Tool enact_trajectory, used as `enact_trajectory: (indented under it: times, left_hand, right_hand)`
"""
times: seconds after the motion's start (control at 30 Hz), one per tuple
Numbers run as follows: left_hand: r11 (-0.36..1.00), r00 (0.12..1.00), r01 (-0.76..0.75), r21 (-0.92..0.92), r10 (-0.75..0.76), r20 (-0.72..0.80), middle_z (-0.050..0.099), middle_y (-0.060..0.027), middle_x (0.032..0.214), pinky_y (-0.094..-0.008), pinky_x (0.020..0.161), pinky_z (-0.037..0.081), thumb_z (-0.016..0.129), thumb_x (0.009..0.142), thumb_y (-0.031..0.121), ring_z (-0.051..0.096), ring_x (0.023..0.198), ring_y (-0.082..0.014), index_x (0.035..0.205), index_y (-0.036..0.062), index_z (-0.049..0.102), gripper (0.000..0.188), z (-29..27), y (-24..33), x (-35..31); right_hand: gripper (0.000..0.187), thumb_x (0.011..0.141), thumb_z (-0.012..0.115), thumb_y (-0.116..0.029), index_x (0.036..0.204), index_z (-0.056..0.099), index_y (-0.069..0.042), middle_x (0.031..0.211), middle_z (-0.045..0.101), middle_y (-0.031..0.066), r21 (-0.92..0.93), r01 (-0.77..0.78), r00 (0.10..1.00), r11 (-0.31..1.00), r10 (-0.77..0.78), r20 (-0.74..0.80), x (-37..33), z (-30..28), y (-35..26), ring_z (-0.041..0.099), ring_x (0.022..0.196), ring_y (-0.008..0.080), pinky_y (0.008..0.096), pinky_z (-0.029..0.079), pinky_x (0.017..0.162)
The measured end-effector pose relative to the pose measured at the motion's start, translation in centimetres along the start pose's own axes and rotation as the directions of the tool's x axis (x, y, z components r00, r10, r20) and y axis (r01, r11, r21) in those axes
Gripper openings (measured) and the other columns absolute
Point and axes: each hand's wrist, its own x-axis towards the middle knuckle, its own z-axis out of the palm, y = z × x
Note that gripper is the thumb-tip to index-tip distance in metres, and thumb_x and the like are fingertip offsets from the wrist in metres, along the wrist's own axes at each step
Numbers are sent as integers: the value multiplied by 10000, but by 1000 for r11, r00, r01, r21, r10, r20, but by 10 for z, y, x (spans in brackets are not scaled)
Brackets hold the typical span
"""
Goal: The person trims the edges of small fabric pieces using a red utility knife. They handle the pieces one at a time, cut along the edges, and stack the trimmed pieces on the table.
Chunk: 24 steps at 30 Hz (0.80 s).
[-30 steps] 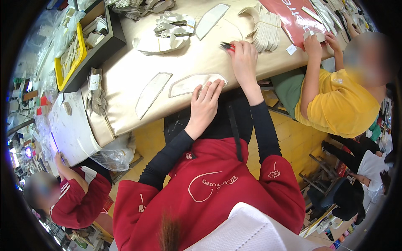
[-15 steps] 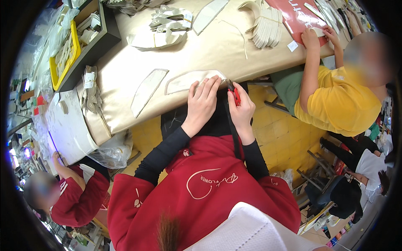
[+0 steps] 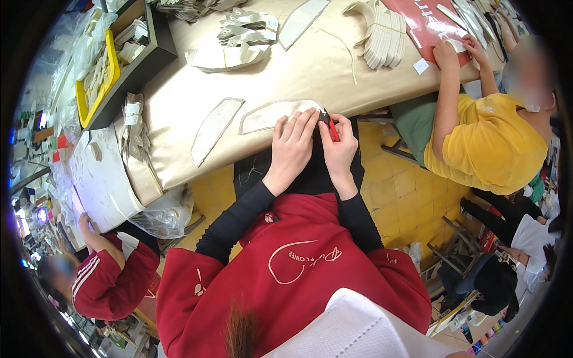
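A pale, curved shoe-upper piece (image 3: 268, 117) with a grey border lies near the table's front edge. My left hand (image 3: 292, 142) rests on its right part, fingers stretched out and pressing it flat. In my right hand (image 3: 340, 152) is a pair of small red-handled snips (image 3: 333, 129). Their dark tips meet the right end of the piece, just beyond my left fingertips. A similar curved piece (image 3: 218, 130) lies to the left, apart from my hands.
Tied bundles of pieces (image 3: 382, 40) and a loose strip (image 3: 343, 51) lie farther back on the brown-covered table (image 3: 173, 113). A dark box (image 3: 156, 56) with a yellow tray (image 3: 113, 77) stands left. A co-worker in yellow (image 3: 486, 137) sits right; another in red (image 3: 110, 280) works left.
The snips have turned more upright in my right hand, their tips staying at the piece's right end. My left hand stays on the piece. The whole view has shifted slightly.
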Motion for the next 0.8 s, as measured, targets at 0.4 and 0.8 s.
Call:
enact_trajectory:
  times: [0.4, 0.8]
  left_hand:
    - [1000, 1000, 2, 7, -2, 2, 557, -25, 1368, -436, 1084, 361, 619, 800, 48, 546, 1213, -201, 1342, 108, 562, 548, -1, 1, 0]
    - [987, 998, 31, -159, -21, 61, 502, -105, 1340, -483, 1064, 346, 645, 793, 56, 488, 1229, -286, 1360, 218, 562, 596, -21, 14, 4]
  right_hand:
    - [160, 928, 682, -10, 1060, 598, 17, 753, 620, -27, 379, -233, 970, 895, 242, 24, -2, 5, 15, 503, 659, 2, 167, 384, 577]
    - [261, 838, 764, -195, 1065, 708, -80, 1091, 671, 112, -641, 472, 822, 605, -564, 73, 90, -21, -29, 620, 968, 309, 416, 484, 833]
